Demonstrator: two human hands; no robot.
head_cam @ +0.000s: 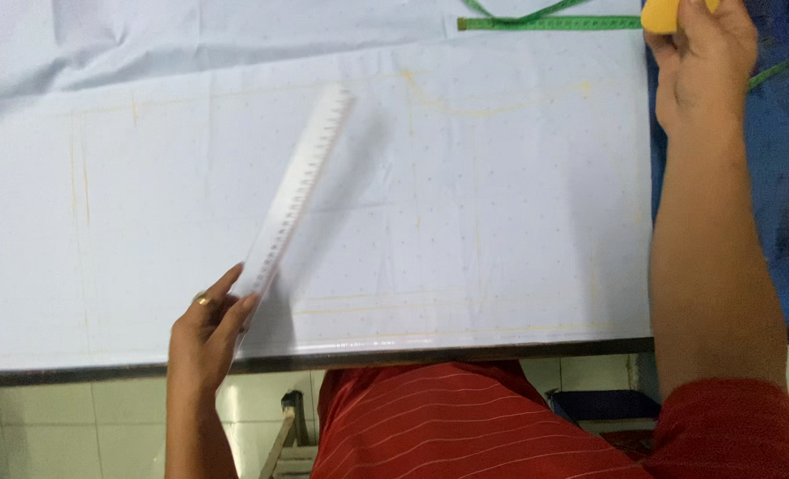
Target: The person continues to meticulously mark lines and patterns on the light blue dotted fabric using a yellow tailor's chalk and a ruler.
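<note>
Where the near edge of the table [501,348] runs across the view, a red striped garment [430,426] is seen just below it, and all else is placed from that edge. At the edge, left of the garment, the left hand [206,333] is raised just above the tabletop. Its fingers [235,312] are closed in a pinch on the lower end of a long pale ruler [297,191], and a ring is worn on one finger. From that grip the ruler is angled up and away from the edge, toward the far middle of the table; it is blurred, and whether its far end touches the cloth cannot be told.

Beyond the edge, the tabletop is covered by a pale blue dotted fabric [465,204], which is spread flat and marked with faint yellow lines, straight ones near the edge and a curved one farther off. To the right of the fabric, a dark blue surface [785,177] is left uncovered.

From the right end of the edge, the right forearm is stretched across the table to its far side. There the right hand [705,62] is closed around a yellow object [660,16], which is only partly shown at the top of the view. Just left of that hand, a green measuring tape [549,22] is laid along the far border of the fabric.
</note>
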